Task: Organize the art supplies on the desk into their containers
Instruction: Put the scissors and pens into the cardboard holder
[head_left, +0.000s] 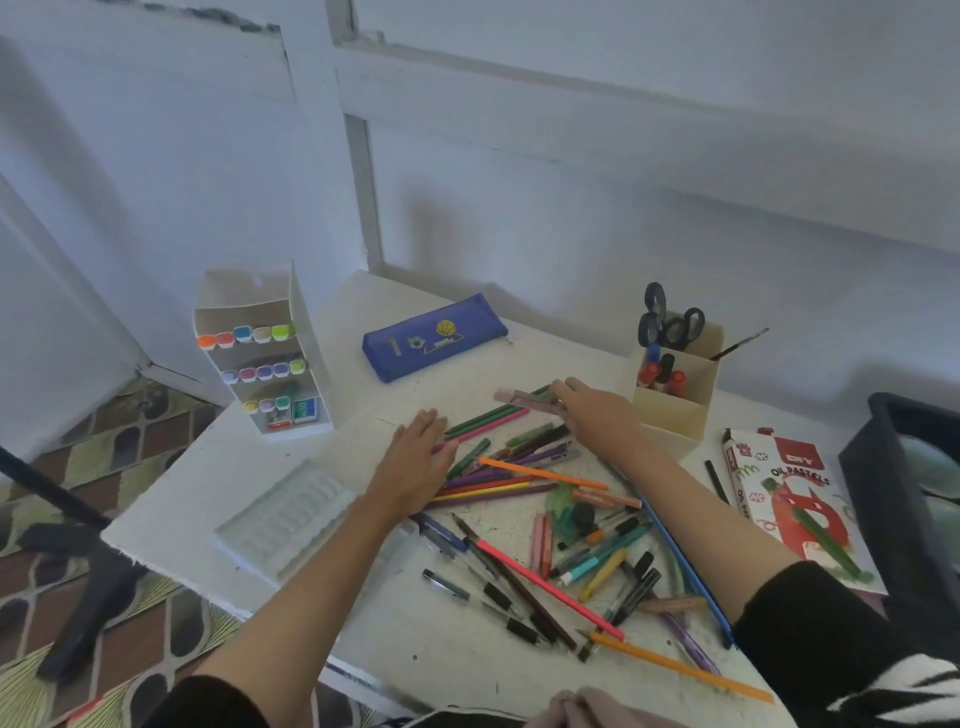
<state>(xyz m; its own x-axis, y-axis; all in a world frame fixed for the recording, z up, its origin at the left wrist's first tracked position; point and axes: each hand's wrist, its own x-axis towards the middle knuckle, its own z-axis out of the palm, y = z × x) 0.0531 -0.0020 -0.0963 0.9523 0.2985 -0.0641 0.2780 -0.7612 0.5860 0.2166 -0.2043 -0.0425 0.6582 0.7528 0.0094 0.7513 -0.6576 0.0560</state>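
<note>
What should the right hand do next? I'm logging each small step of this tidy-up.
Probably lift the pinkish oil pastel stick clear of the pile. The right hand has its fingertips on it at the far edge of the scattered coloured pencils, while the left hand lies flat on them. Which container it belongs in isn't clear yet.

pencil case (435, 338): blue | scissors (670, 322): black | desk (208, 467): white | pastel box (789, 493): red-white

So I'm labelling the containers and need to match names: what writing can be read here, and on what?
"OIL PASTELS": on the oil pastel box, under a white logo on red, too blurred to read.
Blue pencil case: a basketball picture and small yellow marks, unreadable.
Marker rack: small labels at the bottom, too blurred.
</note>
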